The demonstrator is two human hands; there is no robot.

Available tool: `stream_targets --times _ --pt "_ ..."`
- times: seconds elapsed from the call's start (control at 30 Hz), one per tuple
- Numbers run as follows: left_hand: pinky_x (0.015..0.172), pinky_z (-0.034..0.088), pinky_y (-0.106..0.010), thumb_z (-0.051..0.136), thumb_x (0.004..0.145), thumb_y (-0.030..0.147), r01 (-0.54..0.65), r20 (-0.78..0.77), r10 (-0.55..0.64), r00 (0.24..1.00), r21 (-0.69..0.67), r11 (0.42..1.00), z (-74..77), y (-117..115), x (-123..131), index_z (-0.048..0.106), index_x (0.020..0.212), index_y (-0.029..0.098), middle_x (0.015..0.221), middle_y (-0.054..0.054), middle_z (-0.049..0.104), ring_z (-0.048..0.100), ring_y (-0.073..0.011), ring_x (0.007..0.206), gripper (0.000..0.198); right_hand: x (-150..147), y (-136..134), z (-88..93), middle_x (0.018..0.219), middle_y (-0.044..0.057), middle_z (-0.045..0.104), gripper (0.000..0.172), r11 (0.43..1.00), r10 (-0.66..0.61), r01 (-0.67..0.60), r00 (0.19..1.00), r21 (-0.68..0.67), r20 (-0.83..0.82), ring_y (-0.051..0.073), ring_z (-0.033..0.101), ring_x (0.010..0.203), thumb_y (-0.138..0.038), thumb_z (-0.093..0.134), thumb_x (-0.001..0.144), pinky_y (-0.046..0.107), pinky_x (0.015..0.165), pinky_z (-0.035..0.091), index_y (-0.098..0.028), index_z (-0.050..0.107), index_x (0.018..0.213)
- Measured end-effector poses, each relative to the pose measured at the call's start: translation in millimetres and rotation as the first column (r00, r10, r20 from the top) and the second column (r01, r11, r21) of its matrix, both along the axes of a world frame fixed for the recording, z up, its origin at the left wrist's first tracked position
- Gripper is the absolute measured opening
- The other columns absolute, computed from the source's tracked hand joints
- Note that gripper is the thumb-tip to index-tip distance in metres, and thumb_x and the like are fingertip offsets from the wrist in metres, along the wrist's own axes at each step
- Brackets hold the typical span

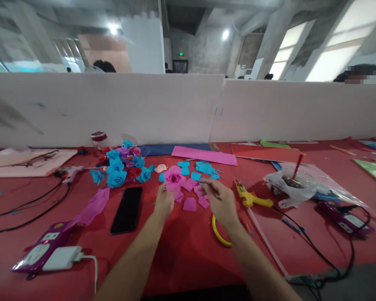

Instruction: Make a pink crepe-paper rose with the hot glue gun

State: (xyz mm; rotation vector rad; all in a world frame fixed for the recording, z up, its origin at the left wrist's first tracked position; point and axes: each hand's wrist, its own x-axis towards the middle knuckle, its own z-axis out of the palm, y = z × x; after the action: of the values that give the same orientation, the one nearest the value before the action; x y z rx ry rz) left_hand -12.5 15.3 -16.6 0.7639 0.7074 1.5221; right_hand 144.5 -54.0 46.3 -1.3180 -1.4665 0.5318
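Red cloth covers the tabletop (181, 251), where a purple power strip (39, 251) lies nearest and a black phone (127, 209) lies flat beyond it. Above these, the left hand (163, 202) has its fingers pinched on the base of a pink paper rose (174, 177), holding it up just over the loose pink petals (189, 204). The right hand (221, 202) reaches toward the bloom with its fingers seemingly drawn together, though blur hides whether they pinch a petal. A yellow glue gun (252, 198) lies just right of that hand with its cord trailing. A careless sweep of the wrist could brush its nozzle or drag the cord, and too tight a squeeze could crush the rose. By count there are one rose in hand, about five loose pink petals, one phone, one yellow glue gun and two power strips, the second (344, 219) at the right. Farther back sit a bunch of finished flowers (120, 167) and the white partition (175, 108).
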Motion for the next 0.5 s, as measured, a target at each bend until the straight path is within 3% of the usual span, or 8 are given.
stream_targets --times 0.03,0.1,0.2,0.37,0.5 --pt "0.073 0.049 -0.028 0.078 0.053 0.022 -0.004 0.002 0.004 1.000 0.005 1.000 0.5 1.7 -1.3 0.068 0.068 0.018 0.072 -0.002 0.069 0.063 -0.0161 0.073 0.019 -17.9 11.6 -3.4 0.076 0.005 0.068 0.024 1.000 0.006 -0.007 0.989 -0.004 -0.147 0.017 0.063 0.065 -0.028 0.044 0.087 0.030 0.064 0.051 -0.019 0.065 0.094" --pt "0.075 0.049 -0.028 0.077 0.058 0.024 -0.019 0.006 0.019 1.000 0.006 1.000 1.8 5.5 -3.9 0.069 0.076 0.018 0.077 -0.002 0.070 0.063 -0.0155 0.074 0.020 -42.1 33.6 -14.2 0.078 0.005 0.067 0.020 0.999 0.042 -0.046 0.958 -0.006 -0.284 0.017 0.061 0.068 -0.028 0.049 0.083 0.030 0.066 0.049 -0.019 0.066 0.090" --pt "0.073 0.049 -0.028 0.076 0.061 0.026 -0.013 0.003 0.013 1.000 -0.002 1.000 2.2 9.3 -5.8 0.069 0.083 0.018 0.080 -0.003 0.070 0.063 -0.0147 0.073 0.024 -54.8 51.7 -30.7 0.088 0.006 0.067 0.018 0.995 0.094 -0.100 0.943 -0.003 -0.320 0.017 0.060 0.074 -0.024 0.057 0.076 0.031 0.070 0.049 -0.019 0.065 0.092" --pt "0.074 0.050 -0.031 0.073 0.066 0.029 0.019 -0.102 -0.015 0.995 0.039 0.999 -2.9 4.6 -2.4 0.070 0.086 0.017 0.082 -0.006 0.071 0.064 -0.0187 0.079 0.024 -51.3 46.5 -39.9 0.090 0.004 0.065 0.026 0.986 0.163 -0.163 0.926 0.027 -0.341 0.016 0.059 0.074 -0.020 0.059 0.074 0.030 0.070 0.048 -0.021 0.062 0.099" --pt "0.078 0.049 -0.030 0.075 0.063 0.023 -0.055 -0.244 0.083 0.966 0.120 0.991 -5.3 -1.0 -3.0 0.070 0.089 0.019 0.084 -0.007 0.070 0.063 -0.0200 0.086 0.027 -47.3 47.2 -43.3 0.089 0.003 0.064 0.031 0.992 0.130 -0.125 0.929 0.037 -0.345 0.015 0.058 0.073 -0.010 0.056 0.066 0.030 0.069 0.047 -0.022 0.063 0.093"
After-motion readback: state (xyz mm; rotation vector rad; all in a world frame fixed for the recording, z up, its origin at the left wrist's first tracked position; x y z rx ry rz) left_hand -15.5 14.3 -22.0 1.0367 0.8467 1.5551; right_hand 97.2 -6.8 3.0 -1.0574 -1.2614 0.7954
